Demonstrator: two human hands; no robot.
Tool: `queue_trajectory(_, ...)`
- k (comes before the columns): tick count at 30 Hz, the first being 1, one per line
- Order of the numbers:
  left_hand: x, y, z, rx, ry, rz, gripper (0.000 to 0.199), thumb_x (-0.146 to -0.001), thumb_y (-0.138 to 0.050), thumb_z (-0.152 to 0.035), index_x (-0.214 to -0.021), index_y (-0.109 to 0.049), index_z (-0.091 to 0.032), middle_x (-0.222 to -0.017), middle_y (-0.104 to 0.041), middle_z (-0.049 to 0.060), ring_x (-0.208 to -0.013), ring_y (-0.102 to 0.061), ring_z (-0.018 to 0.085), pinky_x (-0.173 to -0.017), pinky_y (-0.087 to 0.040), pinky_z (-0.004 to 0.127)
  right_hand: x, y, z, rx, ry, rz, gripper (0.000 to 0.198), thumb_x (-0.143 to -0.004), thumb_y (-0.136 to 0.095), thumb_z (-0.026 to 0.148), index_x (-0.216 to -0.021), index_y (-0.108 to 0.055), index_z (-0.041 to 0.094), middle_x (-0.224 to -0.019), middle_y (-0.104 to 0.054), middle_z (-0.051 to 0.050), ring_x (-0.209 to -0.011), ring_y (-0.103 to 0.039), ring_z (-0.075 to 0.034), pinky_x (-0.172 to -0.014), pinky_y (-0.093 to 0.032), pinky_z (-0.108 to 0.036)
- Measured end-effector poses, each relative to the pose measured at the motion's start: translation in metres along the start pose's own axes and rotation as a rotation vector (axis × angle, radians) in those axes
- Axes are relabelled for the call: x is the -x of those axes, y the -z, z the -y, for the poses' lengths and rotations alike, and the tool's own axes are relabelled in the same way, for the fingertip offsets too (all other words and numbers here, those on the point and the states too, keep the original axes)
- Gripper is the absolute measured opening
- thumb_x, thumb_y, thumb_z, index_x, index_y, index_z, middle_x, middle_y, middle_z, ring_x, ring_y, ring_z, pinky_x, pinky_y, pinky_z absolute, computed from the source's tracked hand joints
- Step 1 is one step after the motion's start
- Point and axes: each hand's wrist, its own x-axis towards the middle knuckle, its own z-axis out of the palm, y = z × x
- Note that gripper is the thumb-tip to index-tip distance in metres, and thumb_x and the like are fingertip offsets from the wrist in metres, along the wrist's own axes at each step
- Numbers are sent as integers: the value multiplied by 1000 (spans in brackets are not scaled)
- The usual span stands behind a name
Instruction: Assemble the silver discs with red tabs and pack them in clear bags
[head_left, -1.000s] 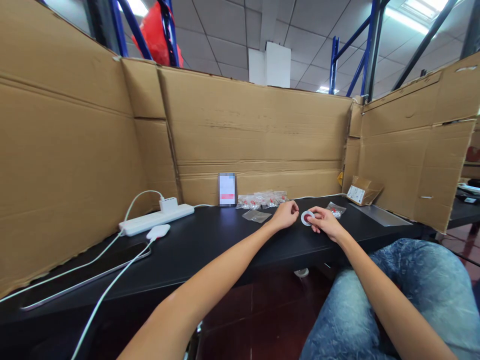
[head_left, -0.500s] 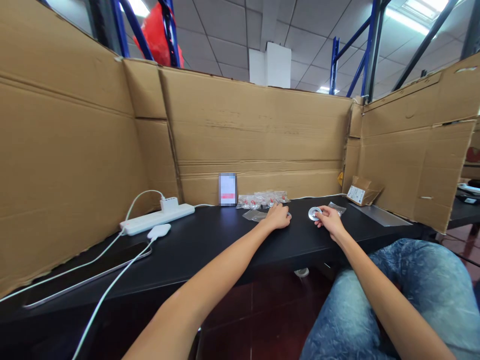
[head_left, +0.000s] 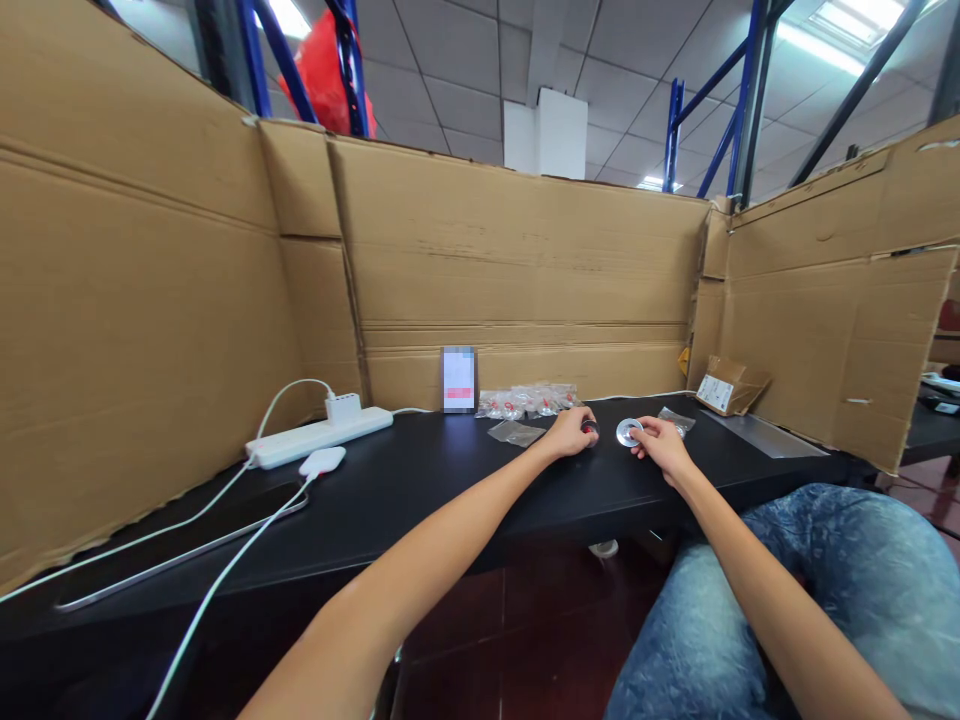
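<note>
My left hand [head_left: 570, 433] is closed around a small dark round piece [head_left: 591, 431] with a bit of red on it, just above the black table. To its right, my right hand [head_left: 661, 446] pinches a shiny silver ring-shaped disc [head_left: 627, 431] by its right edge, tilted so that its face shows. The two pieces are a short gap apart. A flat clear plastic bag [head_left: 514, 433] lies to the left of my left hand. Behind my right hand, another clear bag [head_left: 677, 420] is partly covered by it; its contents are unclear.
Several clear bags with red bits [head_left: 526, 401] lie along the cardboard wall [head_left: 525, 270], beside an upright phone [head_left: 459, 380]. A white power strip [head_left: 319, 438], a charger [head_left: 322, 461] with cable and a flat tablet-like device [head_left: 187, 545] occupy the left. An opened carton [head_left: 731, 386] stands right.
My left hand has moved slightly right and turned, so the dark round piece now shows at its fingertips. The right hand keeps the silver disc, which faces the camera a little more.
</note>
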Motion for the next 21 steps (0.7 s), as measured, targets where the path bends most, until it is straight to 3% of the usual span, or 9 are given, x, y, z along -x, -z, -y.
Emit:
queue_trajectory(2,0,-4,-4,119,16,45,14,-74,-65,-16,-87,-62,-13,-75,-67,4,-65,-64,16,-61,-49,26,0,-1,1,-1,3,5,22,-67,-68,31,-80,-65,14,-59,-64,-2,-46,-58,-12,-39,-42,-20)
queue_trajectory(5,2,-7,-8,528,107,157,9,-77,-64,-16,-83,-60,-11,-70,-68,6,-55,-63,12,-48,-46,20,1,-1,2,6,4,17,21,-68,-68,33,-78,-65,15,-61,-65,-3,-47,-59,-12,-39,-42,-20)
queue_trajectory(8,4,-6,-9,872,243,231,13,-72,-72,-13,-79,-61,-9,-68,-69,9,-57,-66,14,-50,-49,22,1,-2,3,10,0,16,22,-69,-69,35,-77,-65,15,-63,-66,-4,-48,-59,-12,-39,-42,-20)
queue_trajectory(12,5,-4,-11,1034,340,305,14,-69,-73,-7,-81,-66,-6,-73,-72,12,-66,-71,20,-65,-58,29,0,-2,3,30,16,12,29,-72,-66,42,-78,-67,14,-68,-67,-6,-49,-59,-12,-39,-41,-20)
queue_trajectory(16,4,-6,-11,1119,373,350,11,-71,-67,0,-81,-68,-4,-79,-73,14,-73,-72,21,-76,-59,32,1,-2,3,122,62,13,37,-79,-58,50,-71,-67,15,-60,-64,-5,-48,-59,-14,-40,-41,-21)
queue_trajectory(21,4,-8,-10,1208,364,325,7,-75,-63,2,-79,-68,-1,-82,-73,16,-75,-72,22,-86,-57,35,6,-2,12,362,170,97,37,-86,-51,45,-78,-73,16,-61,-67,-4,-53,-63,-17,-47,-44,-24)
